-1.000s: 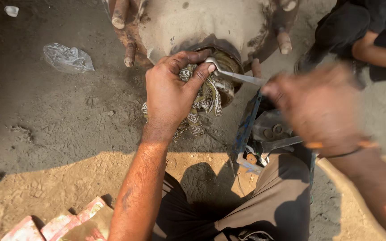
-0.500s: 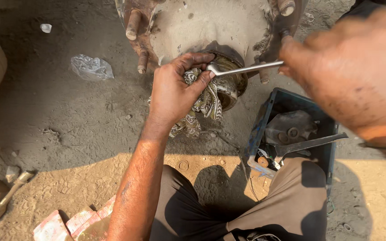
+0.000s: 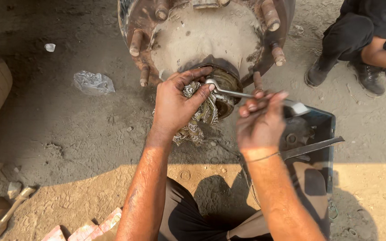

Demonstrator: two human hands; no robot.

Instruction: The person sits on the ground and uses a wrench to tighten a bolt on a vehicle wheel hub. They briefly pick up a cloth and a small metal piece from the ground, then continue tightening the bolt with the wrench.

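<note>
A large rusty wheel hub [image 3: 202,35] with several studs lies on the dirt ground at the top. My left hand [image 3: 177,105] presses a patterned rag [image 3: 197,120] against the round bearing part [image 3: 228,89] at the hub's near side. Its thumb rests on the ring end of a metal wrench [image 3: 233,93]. My right hand [image 3: 260,122] grips the wrench handle, which runs right toward a flat end [image 3: 298,107].
A dark metal toolbox [image 3: 320,134] with parts and a flat bar sits right of my hand. Another person's legs and shoes [image 3: 362,76] are at the top right. A crumpled plastic bag [image 3: 92,82] lies left. A hammer [image 3: 5,218] and bricks [image 3: 86,230] lie at the bottom left.
My right hand came down from the upper right and now holds the wrench handle near the toolbox. The view shifted up, showing more of the hub. My left hand stays on the rag.
</note>
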